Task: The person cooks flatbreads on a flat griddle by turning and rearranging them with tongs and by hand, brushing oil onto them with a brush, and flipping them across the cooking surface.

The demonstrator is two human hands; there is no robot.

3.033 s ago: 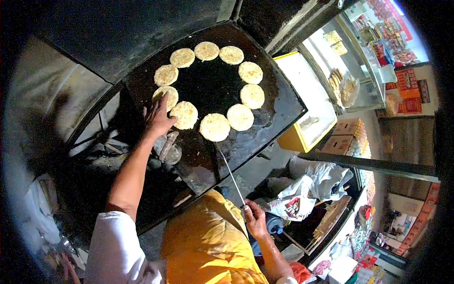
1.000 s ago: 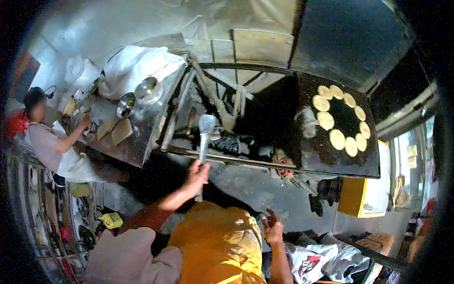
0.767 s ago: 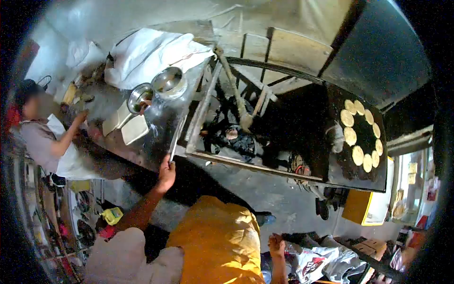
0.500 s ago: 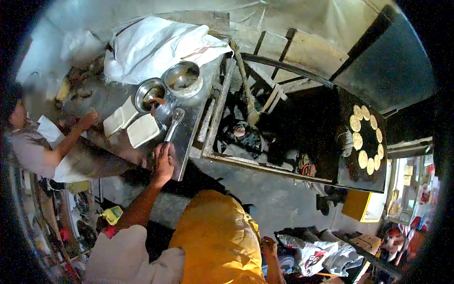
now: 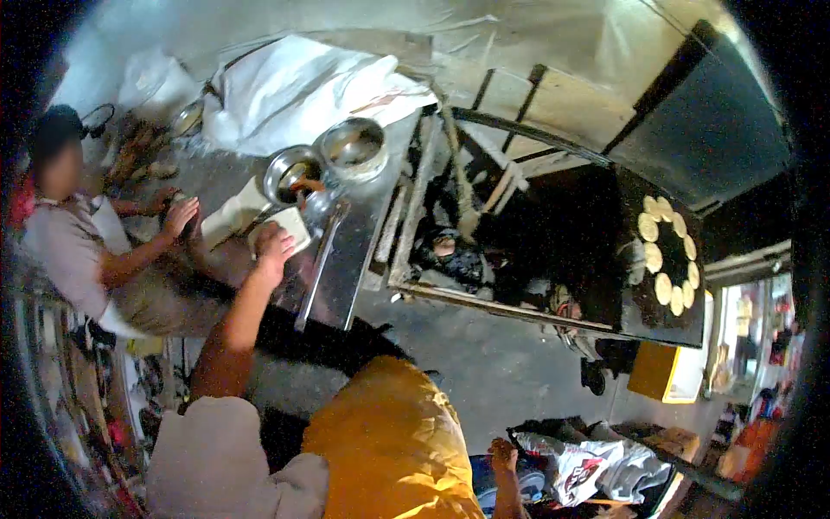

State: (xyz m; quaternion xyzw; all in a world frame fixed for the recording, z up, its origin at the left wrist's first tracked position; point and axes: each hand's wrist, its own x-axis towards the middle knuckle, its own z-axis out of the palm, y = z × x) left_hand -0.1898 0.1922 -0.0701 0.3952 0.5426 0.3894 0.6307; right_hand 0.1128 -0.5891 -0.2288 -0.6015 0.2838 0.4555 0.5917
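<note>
My left hand is over the metal work table, its fingers curled onto a cream square cloth pad. Just right of it lies a pair of metal tongs, untouched, along the table. Another cream cloth is to the left of the pad. Behind the pad stand a steel bowl with something reddish brown in it and a larger pot. Low beside my yellow-covered lap, my right hand hangs with loosely parted fingers and nothing visible in it.
A co-worker stands at the table's left side, hands near its edge. White sheeting covers the back. Right of the table is a dark framed pit. Round flatbreads form a ring on a dark surface farther right.
My left hand has let go of the tongs, which now lie on the table, and has moved to the cream pad. The co-worker's head and both hands have come into view.
</note>
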